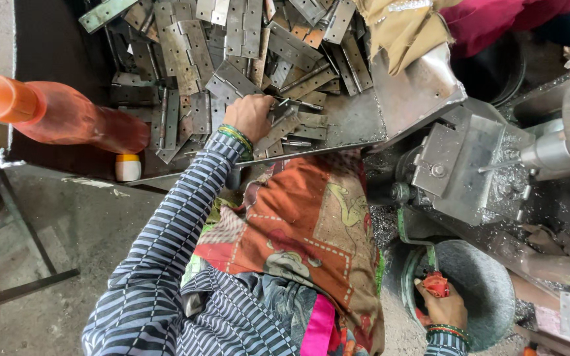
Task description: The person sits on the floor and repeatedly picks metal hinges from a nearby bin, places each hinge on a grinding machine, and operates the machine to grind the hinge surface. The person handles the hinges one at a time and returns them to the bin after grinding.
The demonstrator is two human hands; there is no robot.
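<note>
A heap of flat metal hinges [232,53] fills a dark metal tray [357,118] in front of me. My left hand [249,115], in a striped sleeve with green bangles, reaches into the heap's near edge and closes on a hinge [284,117]. My right hand [444,308] is low at the lower right, gripping a small red knob [436,284] on a green lever [405,240] beside a round grey metal pan [489,290].
A drilling machine with a steel jig block [453,165] and a thin bit [499,165] stands on the right amid metal shavings. An orange bottle [54,115] and a small yellow-capped jar [128,167] lie at the left. Another person's tan and magenta clothing [430,23] is at the top right.
</note>
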